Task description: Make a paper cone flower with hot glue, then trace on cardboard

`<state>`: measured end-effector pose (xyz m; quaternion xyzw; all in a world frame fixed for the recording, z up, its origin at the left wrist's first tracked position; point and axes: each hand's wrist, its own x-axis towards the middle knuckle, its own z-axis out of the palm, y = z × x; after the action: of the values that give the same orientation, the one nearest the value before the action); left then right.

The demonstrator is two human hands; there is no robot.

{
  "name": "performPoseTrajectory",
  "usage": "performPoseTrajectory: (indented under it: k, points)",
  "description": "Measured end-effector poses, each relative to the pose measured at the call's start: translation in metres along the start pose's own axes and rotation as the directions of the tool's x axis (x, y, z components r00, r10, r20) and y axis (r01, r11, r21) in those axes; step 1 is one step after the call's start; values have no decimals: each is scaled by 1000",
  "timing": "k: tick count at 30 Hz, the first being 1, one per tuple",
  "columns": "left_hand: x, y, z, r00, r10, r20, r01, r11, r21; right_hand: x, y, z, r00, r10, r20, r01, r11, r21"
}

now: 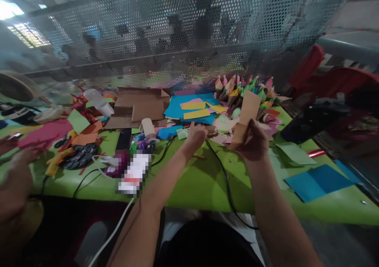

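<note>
My right hand (255,140) grips a folded tan paper strip (249,111), held upright above the green table. My left hand (196,136) reaches to the middle of the table, its fingers curled together near paper scraps; whatever they hold, if anything, is too small to make out. Just beyond it lie blue sheets (174,106) with yellow strips (195,113) on top. Behind the tan strip stand several small paper cones (233,91) in mixed colours.
A phone (134,174), cables and a white-and-purple plug lie left of centre. Brown cardboard (139,107) rests at the back. Blue folded paper (319,182) and a dark bottle-like object (314,119) are on the right. Another person's hands (17,172) are at the far left.
</note>
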<state>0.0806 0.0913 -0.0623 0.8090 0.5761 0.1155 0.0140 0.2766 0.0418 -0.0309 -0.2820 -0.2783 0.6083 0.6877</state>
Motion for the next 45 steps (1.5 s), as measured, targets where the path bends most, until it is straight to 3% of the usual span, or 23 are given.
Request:
performPoseTrajectory:
  k: [3,6,9,13,16,18,21,23,26,31,36,39,40,43,45]
  points:
    - [-2,4,-5,997,74,21,-74,997,30,0,-1,3,999,36,-6,-36,998,57]
    - [-2,3,-16,998,64,10,-64,998,30,0,-1,4,998,59,-23,-57,995,85]
    - [-2,-6,-32,998,-18,-55,16,999,-45,2,1,6,999,33,-39,-30,996,78]
    - [-13,-28,-56,969,-194,-150,141,942,-305,5,7,11,992,-48,-113,54,997,51]
    - [-39,-47,-67,885,-366,-286,176,834,-523,5,16,15,991,-94,-92,93,996,-13]
    - [-64,-56,-67,780,-460,-425,159,802,-576,4,24,18,996,-88,-34,85,992,-89]
    - [-105,-63,-56,659,-490,-570,127,820,-558,3,37,24,997,-54,57,65,971,-228]
    - [-132,-63,-48,629,-472,-617,117,843,-526,6,48,31,991,-50,124,89,939,-332]
    - [-165,-60,-38,654,-422,-628,114,876,-469,18,66,48,982,-47,185,141,831,-538]
    - [-199,-49,-32,705,-325,-630,152,938,-313,56,99,88,987,-2,161,122,658,-743]
    - [-214,-36,-28,821,-198,-536,133,978,-159,79,111,112,989,20,148,125,434,-892]
    - [-221,-30,-25,920,-123,-373,94,991,-95,67,101,107,975,25,220,206,262,-943]
    - [-223,-29,-23,946,-100,-309,78,994,-81,59,96,102,946,75,314,303,125,-945]
    - [-228,-24,-21,983,-56,-177,46,997,-58,26,82,81,890,210,404,409,22,-912]
    - [-229,-21,-21,989,-45,-137,39,998,-49,3,74,68,791,377,482,560,-127,-819]
